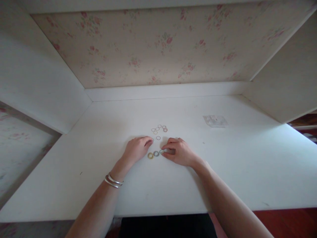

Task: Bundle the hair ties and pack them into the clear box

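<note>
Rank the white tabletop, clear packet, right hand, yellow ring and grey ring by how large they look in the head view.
Largest to smallest:
1. White tabletop
2. Right hand
3. Clear packet
4. Yellow ring and grey ring: too alike to rank

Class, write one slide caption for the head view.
Left hand and right hand among small rings on a white table.
</note>
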A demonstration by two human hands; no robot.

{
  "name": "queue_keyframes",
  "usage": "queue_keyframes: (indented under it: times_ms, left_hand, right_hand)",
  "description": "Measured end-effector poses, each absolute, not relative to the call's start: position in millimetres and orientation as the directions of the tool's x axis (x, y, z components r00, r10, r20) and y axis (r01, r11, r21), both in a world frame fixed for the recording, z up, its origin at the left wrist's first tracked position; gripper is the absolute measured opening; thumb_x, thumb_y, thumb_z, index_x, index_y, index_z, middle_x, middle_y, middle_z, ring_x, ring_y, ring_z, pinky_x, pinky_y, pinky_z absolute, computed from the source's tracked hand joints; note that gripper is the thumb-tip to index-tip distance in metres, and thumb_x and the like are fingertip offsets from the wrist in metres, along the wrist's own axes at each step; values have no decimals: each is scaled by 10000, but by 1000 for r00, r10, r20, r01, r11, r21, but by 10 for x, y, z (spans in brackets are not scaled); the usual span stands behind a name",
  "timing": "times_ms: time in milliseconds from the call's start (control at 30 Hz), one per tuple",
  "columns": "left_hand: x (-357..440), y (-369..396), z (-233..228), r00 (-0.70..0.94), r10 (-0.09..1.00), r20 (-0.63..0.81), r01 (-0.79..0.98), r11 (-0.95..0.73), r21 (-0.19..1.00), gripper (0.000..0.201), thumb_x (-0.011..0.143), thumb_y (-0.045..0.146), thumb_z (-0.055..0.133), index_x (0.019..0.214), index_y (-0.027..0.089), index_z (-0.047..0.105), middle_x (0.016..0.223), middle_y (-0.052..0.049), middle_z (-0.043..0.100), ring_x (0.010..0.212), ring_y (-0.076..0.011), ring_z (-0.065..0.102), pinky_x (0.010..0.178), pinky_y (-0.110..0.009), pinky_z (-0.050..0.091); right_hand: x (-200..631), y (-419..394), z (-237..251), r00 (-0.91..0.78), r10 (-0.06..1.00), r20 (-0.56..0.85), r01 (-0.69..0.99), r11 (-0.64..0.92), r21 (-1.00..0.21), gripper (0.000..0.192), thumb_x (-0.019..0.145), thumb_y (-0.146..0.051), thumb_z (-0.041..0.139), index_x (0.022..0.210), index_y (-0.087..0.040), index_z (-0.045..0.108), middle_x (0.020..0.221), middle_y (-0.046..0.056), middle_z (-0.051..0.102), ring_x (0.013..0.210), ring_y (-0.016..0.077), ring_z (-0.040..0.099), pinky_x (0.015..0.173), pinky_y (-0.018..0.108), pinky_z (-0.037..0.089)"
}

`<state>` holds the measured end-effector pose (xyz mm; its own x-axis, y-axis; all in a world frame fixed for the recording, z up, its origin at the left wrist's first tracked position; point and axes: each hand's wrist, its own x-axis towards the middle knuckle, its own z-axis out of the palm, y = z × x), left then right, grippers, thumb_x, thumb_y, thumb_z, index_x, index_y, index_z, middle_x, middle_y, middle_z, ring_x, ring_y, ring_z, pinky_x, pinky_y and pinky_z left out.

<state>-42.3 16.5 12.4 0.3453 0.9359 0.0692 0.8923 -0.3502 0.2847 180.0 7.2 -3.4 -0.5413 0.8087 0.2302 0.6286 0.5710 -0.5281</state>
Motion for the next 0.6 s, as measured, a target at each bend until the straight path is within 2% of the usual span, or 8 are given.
queue_keyframes:
  times_ms: [233,367,500,600]
  left_hand:
    - [-350,123,152,313,949,-18,940,-307,147,257,948,336,372,1004,242,604,923,-30,708,813,-181,655,636,-260,407]
    - [-335,124,126,315,948,-51,946,-310,93,253,952,301,346,1009,228,581,901,-48,700,782,-187,652,637,-270,405]
    - [-347,139,113,318,947,-50,945,-313,98,240,951,305,348,1005,226,568,890,-43,699,775,-190,653,630,-272,406]
    - [-353,124,144,325,945,-19,934,-318,161,219,951,298,363,1006,226,562,905,-30,702,809,-177,654,640,-259,408]
  right_hand:
    - [1801,77,-5,-555,803,215,615,571,-544,155,799,-312,633,936,-268,691,893,-6,638,785,130,601,808,303,396]
    - [1825,89,12,-559,802,210,588,562,-581,183,785,-277,635,962,-253,677,879,-1,625,733,115,580,750,271,406]
    - [1848,99,30,-565,799,208,567,559,-605,115,771,-201,610,873,-214,659,811,-5,602,658,95,534,667,236,391]
    - [1838,97,40,-552,806,211,587,556,-588,79,727,-156,620,796,-195,624,737,-20,570,623,89,493,634,225,365]
